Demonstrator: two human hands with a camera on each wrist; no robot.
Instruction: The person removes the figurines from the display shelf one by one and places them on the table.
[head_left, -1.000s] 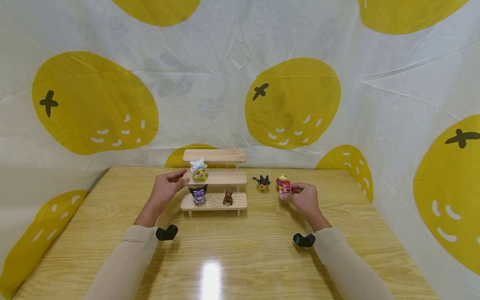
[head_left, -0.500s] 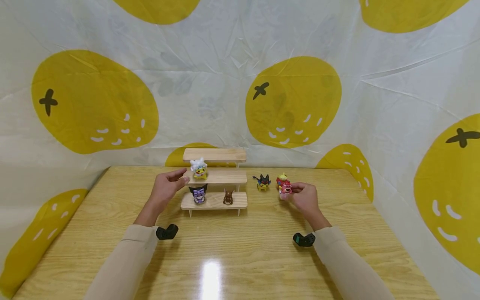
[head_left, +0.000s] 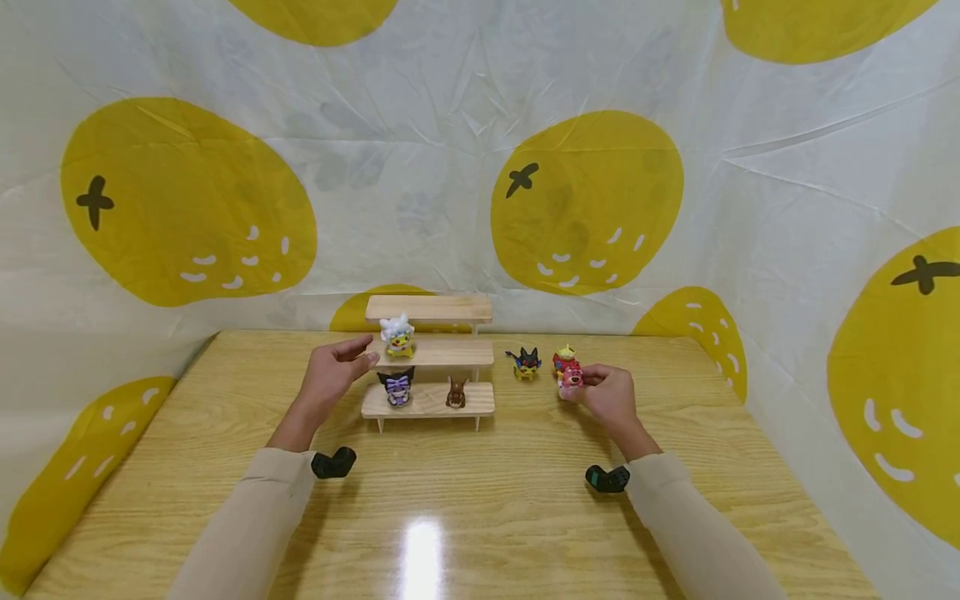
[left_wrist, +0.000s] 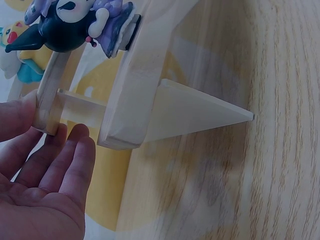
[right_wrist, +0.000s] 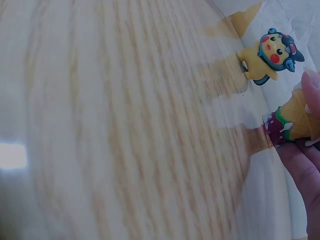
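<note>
My left hand [head_left: 333, 371] pinches the left end of the middle shelf [head_left: 450, 353] of a wooden three-tier display stand; in the left wrist view the thumb [left_wrist: 17, 117] lies over that end, with fingers below. On this tier stands a figurine in a white hood [head_left: 397, 336]. The bottom tier bears a black-and-purple figurine [head_left: 397, 388] and a brown one [head_left: 456, 392]. Over on the right, my right hand [head_left: 609, 396] grips a pink bear figurine [head_left: 570, 379]. Its waffle-patterned side [right_wrist: 295, 117] shows in the right wrist view, partly hidden by fingers.
Between the stand and my right hand is a yellow figurine with a black hood [head_left: 527, 363]. A red-and-yellow figurine [head_left: 564, 355] stands just behind the held bear. The wooden table [head_left: 510, 517] meets a fruit-patterned curtain [head_left: 420, 208] at the back.
Both hands and all the figurines keep their places. Only the head view has shifted very slightly.
</note>
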